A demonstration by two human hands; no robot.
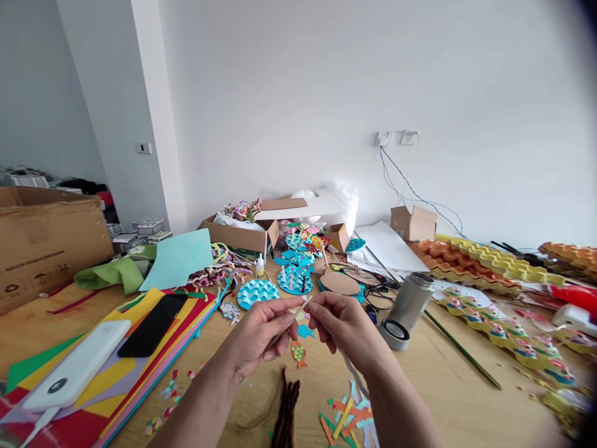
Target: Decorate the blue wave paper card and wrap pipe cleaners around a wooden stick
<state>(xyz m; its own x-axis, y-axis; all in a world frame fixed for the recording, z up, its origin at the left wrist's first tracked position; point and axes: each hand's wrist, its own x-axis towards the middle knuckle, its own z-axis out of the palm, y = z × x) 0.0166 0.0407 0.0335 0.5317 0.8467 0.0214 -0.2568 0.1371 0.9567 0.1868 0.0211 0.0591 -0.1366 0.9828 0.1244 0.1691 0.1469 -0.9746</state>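
The left hand (pixel 256 333) and right hand (pixel 347 326) pinch a thin pale stick (pixel 302 308) (unfinished work, I'd guess), while an orange patterned paper fish (pixel 298 353) looks complete.

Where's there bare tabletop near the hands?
Widest: the table near the front, between the right forearm and the green stick. Smaller: a patch between the paper stack and left forearm, beyond the paper scraps. Crowded: beyond the left hand and right hand, with blue discs and an open box; far right, with egg cartons.
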